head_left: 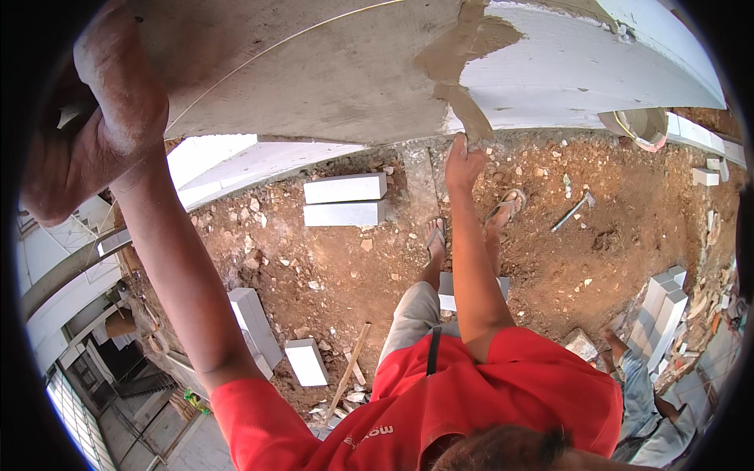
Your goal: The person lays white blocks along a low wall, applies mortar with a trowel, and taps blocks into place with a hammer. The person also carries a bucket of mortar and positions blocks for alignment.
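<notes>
I make out a broad wall (345, 86), smooth grey plaster over its left and middle and bare white to the right. A brown patch of wet mortar (463, 59) runs down it where grey meets white, a narrow tongue ending at the wall's lower edge. My operator's right hand (465, 165) is at that tongue's tip, fingers curled; whether they grip a tool there, I cannot tell. The left hand (118, 129) looms large by the wall's left end, thumb extended; from here I cannot tell whether it grasps anything. A thin pale string (275, 47) crosses the wall's grey face toward that hand.

By the wall's foot, at its right, I see a round mortar-smeared bucket (653, 129). Out from the wall, on reddish-brown rubble-strewn earth (345, 267), lie two white rectangular blocks (344, 213) side by side and a slim-handled metal-headed hammer (572, 213). Farthest from the wall, at right, a co-worker in light-blue trousers (640, 392) is partly visible.
</notes>
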Motion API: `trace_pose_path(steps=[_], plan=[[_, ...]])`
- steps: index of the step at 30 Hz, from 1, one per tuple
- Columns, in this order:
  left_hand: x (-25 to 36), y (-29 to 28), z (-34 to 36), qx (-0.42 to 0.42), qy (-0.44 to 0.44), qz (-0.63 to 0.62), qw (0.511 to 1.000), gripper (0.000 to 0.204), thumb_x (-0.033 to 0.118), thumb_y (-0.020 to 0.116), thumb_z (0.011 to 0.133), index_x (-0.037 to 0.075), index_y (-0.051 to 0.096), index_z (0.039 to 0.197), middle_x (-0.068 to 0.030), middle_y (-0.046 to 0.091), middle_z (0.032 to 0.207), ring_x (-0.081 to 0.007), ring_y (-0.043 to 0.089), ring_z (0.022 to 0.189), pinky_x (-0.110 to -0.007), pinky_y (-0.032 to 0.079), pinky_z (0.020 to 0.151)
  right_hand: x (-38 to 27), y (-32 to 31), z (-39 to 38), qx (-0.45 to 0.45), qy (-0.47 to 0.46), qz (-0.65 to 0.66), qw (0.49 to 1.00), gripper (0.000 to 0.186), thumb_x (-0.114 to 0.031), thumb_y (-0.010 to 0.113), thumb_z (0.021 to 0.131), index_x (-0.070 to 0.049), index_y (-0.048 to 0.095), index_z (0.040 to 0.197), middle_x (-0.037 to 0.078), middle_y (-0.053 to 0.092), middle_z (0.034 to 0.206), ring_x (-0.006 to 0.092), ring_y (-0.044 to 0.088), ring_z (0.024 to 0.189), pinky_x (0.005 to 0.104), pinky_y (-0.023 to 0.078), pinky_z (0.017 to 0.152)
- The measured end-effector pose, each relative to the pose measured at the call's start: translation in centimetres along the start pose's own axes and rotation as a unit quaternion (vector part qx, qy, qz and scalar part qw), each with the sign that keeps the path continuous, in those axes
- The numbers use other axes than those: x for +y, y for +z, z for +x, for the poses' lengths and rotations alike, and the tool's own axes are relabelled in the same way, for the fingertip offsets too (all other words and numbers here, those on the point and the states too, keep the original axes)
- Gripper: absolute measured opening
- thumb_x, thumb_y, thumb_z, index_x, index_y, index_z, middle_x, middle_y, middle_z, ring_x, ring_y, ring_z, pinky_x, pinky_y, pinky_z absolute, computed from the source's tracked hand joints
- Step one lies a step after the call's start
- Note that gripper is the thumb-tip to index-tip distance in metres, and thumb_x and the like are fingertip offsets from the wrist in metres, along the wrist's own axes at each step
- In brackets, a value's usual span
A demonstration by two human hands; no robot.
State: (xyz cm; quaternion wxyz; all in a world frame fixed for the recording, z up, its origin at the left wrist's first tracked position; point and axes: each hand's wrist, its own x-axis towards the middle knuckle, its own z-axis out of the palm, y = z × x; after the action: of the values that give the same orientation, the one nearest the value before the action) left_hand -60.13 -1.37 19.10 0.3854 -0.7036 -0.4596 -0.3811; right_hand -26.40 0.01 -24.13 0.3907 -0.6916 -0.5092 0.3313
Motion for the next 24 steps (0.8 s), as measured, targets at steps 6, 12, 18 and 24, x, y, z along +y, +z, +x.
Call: trace_pose_path(steps=[6,12,18,24], plan=[[0.1,1.3,-0.6,0.000,-0.031,-0.027,0.999,0.021,0.017,0.065,0.098,-0.001,0.070,0.090,-0.0102,0.073,0.087,-0.0143,0.067,0.075,-0.024,0.052,0.071,0.9,2.1,-2.2,0.082,0.012,0.029,0.996,0.047,-0.029,0.066,0.098,0.013,0.068,0.078,0.023,0.065,0.064,0.0354,0.063,0.057,0.0511,0.046,0.061],[0.6,1.7,-0.2,-0.005,-0.055,-0.056,0.997,0.027,0.018,0.058,0.101,-0.001,0.069,0.087,-0.0104,0.073,0.084,-0.0144,0.067,0.072,-0.024,0.052,0.069,5.3,2.7,-3.0,0.090,0.029,0.139,0.986,0.032,-0.019,0.066,0.097,0.011,0.069,0.087,0.016,0.067,0.070,0.0214,0.061,0.063,0.0446,0.047,0.063],[0.4,1.8,-0.5,-0.069,-0.150,-0.106,0.981,0.034,0.020,0.051,0.105,-0.001,0.068,0.085,-0.0107,0.073,0.082,-0.0146,0.066,0.069,-0.023,0.051,0.067,3.2,2.7,2.6,-0.148,-0.005,0.120,0.982,0.029,-0.018,0.071,0.090,0.009,0.074,0.101,0.018,0.076,0.087,0.0226,0.069,0.077,0.0413,0.052,0.073],[1.2,1.9,0.2,-0.055,-0.078,-0.132,0.987,0.029,0.018,0.065,0.100,-0.003,0.064,0.080,-0.0110,0.070,0.071,-0.0138,0.062,0.057,-0.022,0.050,0.056,7.1,-0.6,4.9,-0.074,0.105,0.017,0.992,0.036,-0.024,0.074,0.090,0.010,0.074,0.098,0.023,0.074,0.081,0.0299,0.071,0.076,0.0457,0.052,0.073]])
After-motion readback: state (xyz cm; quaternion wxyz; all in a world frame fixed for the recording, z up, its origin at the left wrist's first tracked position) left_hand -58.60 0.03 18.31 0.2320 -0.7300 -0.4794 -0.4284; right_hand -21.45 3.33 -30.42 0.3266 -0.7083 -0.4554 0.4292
